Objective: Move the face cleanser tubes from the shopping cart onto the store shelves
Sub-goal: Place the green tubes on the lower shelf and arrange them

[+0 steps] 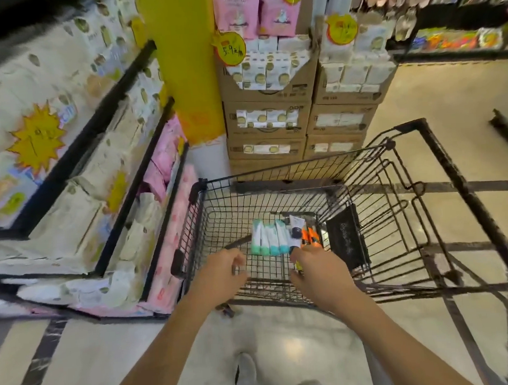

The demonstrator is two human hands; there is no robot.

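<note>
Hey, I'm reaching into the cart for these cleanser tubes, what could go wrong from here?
1. The teal-capped tubes lie packed side by side; a one-handed grab may take only some and drop the rest.
2. The right hand sits near the orange tubes and a dark-capped tube, so the wrong product might get picked.
3. The left hand hovers over the wire basket; fingers could catch in the mesh.
</note>
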